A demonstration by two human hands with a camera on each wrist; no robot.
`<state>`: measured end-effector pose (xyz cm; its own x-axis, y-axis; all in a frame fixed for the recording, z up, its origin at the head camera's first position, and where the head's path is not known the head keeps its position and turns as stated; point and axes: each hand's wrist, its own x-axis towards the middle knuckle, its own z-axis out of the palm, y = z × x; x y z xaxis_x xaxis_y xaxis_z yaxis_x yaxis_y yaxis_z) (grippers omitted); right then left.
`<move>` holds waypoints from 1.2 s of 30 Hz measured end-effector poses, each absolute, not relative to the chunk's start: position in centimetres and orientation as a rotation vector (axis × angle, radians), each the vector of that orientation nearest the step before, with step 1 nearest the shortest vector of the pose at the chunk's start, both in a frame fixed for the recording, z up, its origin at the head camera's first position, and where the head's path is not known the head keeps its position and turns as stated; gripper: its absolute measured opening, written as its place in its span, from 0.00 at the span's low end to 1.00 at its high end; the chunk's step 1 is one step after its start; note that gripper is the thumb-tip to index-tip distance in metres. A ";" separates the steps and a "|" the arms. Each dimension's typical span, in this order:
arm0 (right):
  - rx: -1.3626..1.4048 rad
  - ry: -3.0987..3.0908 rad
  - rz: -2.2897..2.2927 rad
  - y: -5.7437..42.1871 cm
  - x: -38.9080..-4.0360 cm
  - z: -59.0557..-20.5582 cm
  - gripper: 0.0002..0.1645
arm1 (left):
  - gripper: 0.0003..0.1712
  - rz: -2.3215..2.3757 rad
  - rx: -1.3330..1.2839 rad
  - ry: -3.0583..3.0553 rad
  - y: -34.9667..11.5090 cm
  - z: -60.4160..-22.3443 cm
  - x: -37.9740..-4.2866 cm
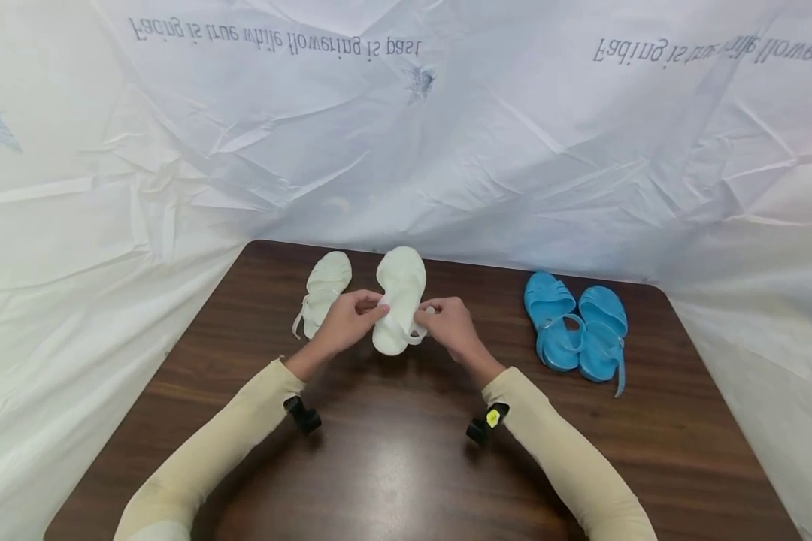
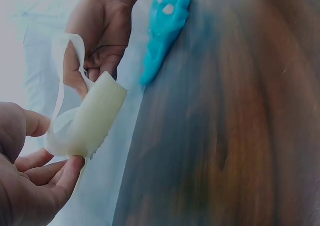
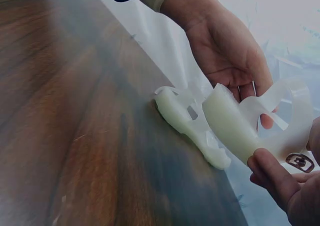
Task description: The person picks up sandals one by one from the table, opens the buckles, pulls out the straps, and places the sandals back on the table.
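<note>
Wrinkled white sheeting (image 1: 352,150) backs a dark brown wood-grained surface (image 1: 392,481). Fingers of the left hand (image 1: 343,321) pinch one side of a white strappy plastic sandal (image 1: 403,278), raised above the surface; those of the right hand (image 1: 450,324) pinch its opposite side by the strap. Outward, a matching white sandal (image 1: 329,278) lies at nine o'clock, two blue strappy plastic sandals (image 1: 592,349) at three.
</note>
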<state>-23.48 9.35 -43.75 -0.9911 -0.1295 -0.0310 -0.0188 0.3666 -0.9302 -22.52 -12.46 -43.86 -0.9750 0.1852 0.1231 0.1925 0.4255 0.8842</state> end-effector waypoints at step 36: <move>-0.069 2.320 -1.753 4.0 -29.1 -48.4 0.13 | 0.41 -1.402 -0.028 -2.762 -24.7 -47.3 -24.6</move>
